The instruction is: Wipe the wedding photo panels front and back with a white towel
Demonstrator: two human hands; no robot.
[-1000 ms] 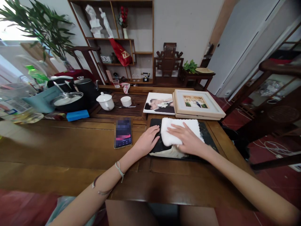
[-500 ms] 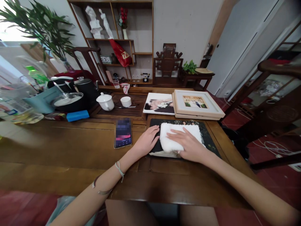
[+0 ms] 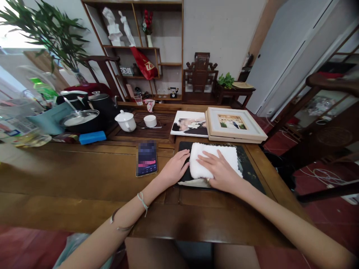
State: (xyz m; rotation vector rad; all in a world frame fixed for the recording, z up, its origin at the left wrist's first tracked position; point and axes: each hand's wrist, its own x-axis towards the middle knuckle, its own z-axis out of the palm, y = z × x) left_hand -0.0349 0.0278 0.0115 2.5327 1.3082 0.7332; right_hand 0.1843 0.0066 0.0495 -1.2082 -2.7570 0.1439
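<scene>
A folded white towel [image 3: 227, 158] lies on a dark, flat panel [image 3: 252, 170] with a speckled pattern, close to the right end of the table. My right hand [image 3: 220, 168] rests flat on the towel, its fingers spread. My left hand [image 3: 176, 168] lies at the panel's left edge beside the towel, fingers stretched out and holding nothing. Below the towel, a pale strip [image 3: 193, 182] shows along the panel's near edge; what it is I cannot tell. A phone [image 3: 147, 158] with a lit screen lies left of my left hand.
Behind the panel lie a photo print [image 3: 188, 124] and framed pictures [image 3: 252, 129]. A lidded white teapot [image 3: 125, 121] and white cup [image 3: 150, 120] stand on a tea tray [image 3: 165, 132]. Farther left are a blue block [image 3: 92, 138] and a glass-lidded pan [image 3: 81, 121].
My right hand and the towel beneath it have shifted slightly to the left and away from me. My left hand has stayed in place.
</scene>
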